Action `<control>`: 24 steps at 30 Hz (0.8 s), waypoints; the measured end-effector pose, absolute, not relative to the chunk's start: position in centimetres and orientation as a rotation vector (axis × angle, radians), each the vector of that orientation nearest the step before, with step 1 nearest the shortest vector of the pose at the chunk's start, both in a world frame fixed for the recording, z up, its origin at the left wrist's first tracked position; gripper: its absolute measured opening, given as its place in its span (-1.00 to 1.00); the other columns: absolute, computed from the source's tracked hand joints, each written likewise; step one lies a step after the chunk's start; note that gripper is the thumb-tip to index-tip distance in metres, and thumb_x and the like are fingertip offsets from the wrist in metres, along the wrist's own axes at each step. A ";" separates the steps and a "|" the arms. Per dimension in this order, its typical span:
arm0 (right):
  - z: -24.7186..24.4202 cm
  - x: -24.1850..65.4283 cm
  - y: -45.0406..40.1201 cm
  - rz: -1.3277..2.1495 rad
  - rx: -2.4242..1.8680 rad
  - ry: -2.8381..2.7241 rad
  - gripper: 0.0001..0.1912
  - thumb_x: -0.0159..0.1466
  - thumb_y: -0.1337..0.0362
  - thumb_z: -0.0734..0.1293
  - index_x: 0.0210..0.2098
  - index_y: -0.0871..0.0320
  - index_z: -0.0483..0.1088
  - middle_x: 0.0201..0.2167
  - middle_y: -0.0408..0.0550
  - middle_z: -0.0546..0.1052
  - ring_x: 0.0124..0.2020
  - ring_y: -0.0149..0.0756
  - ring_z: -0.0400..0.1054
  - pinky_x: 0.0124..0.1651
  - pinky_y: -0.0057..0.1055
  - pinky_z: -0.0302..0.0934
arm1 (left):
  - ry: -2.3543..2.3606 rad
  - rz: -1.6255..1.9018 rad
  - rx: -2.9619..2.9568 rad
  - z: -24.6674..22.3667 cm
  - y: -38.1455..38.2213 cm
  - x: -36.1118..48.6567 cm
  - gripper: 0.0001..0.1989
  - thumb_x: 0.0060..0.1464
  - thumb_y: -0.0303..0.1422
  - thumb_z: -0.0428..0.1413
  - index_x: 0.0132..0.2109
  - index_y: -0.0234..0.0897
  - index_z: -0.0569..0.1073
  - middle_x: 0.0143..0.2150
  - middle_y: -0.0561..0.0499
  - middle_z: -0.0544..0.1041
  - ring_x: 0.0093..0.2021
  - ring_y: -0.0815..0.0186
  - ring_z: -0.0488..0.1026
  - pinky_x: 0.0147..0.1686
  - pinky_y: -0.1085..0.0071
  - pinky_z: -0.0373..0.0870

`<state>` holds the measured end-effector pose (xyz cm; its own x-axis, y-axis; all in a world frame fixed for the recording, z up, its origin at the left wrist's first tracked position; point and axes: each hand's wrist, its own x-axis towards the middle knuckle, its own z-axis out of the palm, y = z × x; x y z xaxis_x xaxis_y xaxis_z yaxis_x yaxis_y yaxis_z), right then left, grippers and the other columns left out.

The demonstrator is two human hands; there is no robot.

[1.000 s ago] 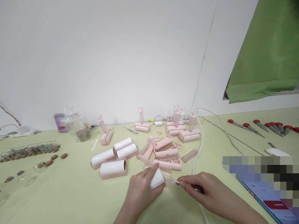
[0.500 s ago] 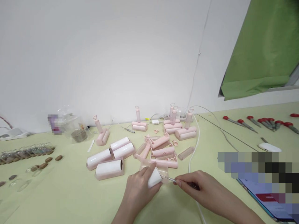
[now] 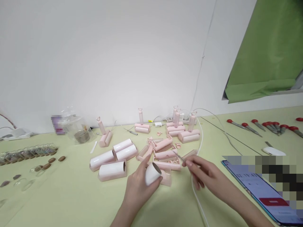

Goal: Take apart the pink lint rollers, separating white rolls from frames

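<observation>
My left hand (image 3: pixel 137 186) is closed around a white lint roller refill (image 3: pixel 151 175). The refill is tilted, and its brown cardboard core shows at the upper right end. Between the fingertips of my right hand (image 3: pixel 207 172) is a slim tool with a thin metal tip (image 3: pixel 178 155); its exact kind is unclear. The tip points up and left, apart from the refill. Just behind the refill lies a clear pink cover (image 3: pixel 167 178). Beyond it are pink plastic holder parts (image 3: pixel 167 154) in a loose pile.
Several white rolls in clear pink covers (image 3: pixel 111 171) lie left of my hands. Pink lint rollers (image 3: pixel 189 135) line the back. A white cable (image 3: pixel 195 189) runs beneath my right hand. At right are a phone (image 3: pixel 251 183) and red-ended tools (image 3: pixel 252 127); glass domes (image 3: pixel 28 153) stand far left.
My right hand has drawn the metal tip up and right, away from the refill. My left hand has turned the refill so its open core shows. The view has shifted slightly.
</observation>
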<state>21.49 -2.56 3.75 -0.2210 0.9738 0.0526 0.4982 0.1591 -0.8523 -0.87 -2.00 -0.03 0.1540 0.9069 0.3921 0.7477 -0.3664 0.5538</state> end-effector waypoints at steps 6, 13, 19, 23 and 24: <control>8.2 20.1 -0.6 0.733 -0.998 -1.582 -0.81 0.21 0.09 0.20 -0.34 0.07 0.24 -0.48 -0.17 0.33 -0.42 -0.37 0.25 -0.38 -0.49 0.18 | 1.313 1.252 1.857 2.1 -0.4 -0.2 -0.77 0.02 -0.27 0.04 -0.15 -0.21 0.29 -0.22 0.03 0.44 -0.18 0.27 0.38 -0.19 0.38 0.31; 9.5 16.4 1.4 0.742 -0.845 -1.667 -0.87 0.21 0.18 0.22 -0.38 0.09 0.18 -0.60 -0.24 0.30 -0.51 -0.38 0.29 -0.43 -0.46 0.20 | 1.033 1.379 1.745 1.8 1.2 1.2 -0.68 -0.03 -0.32 0.10 -0.11 -0.20 0.23 -0.20 0.04 0.38 -0.15 0.30 0.34 -0.11 0.40 0.23; 7.9 15.3 1.1 0.521 -0.686 -1.809 -0.82 0.27 0.32 0.03 -0.44 0.11 0.16 -0.48 -0.17 0.25 -0.42 -0.38 0.21 -0.34 -0.43 0.14 | 1.228 1.648 1.581 0.7 1.5 -0.8 -0.68 0.00 -0.24 0.08 -0.10 -0.21 0.22 -0.19 0.01 0.36 -0.13 0.28 0.33 -0.11 0.37 0.23; 3.5 12.7 0.0 0.420 -0.683 -2.476 -0.96 0.13 0.36 0.21 -0.45 0.14 0.27 -0.44 -0.15 0.38 -0.40 -0.36 0.29 -0.40 -0.49 0.11 | 1.339 2.016 1.362 0.7 1.9 -2.3 -0.61 0.01 -0.18 0.06 -0.05 -0.19 0.18 -0.12 -0.02 0.31 -0.07 0.26 0.29 -0.05 0.33 0.20; 2.1 11.9 -0.3 0.343 -0.743 -2.634 -0.97 0.11 0.32 0.24 -0.42 0.14 0.31 -0.38 -0.12 0.42 -0.37 -0.32 0.32 -0.41 -0.48 0.11 | 1.345 2.067 1.332 0.7 2.1 -2.5 -0.61 0.01 -0.17 0.06 -0.05 -0.19 0.18 -0.11 -0.02 0.31 -0.07 0.26 0.29 -0.04 0.33 0.20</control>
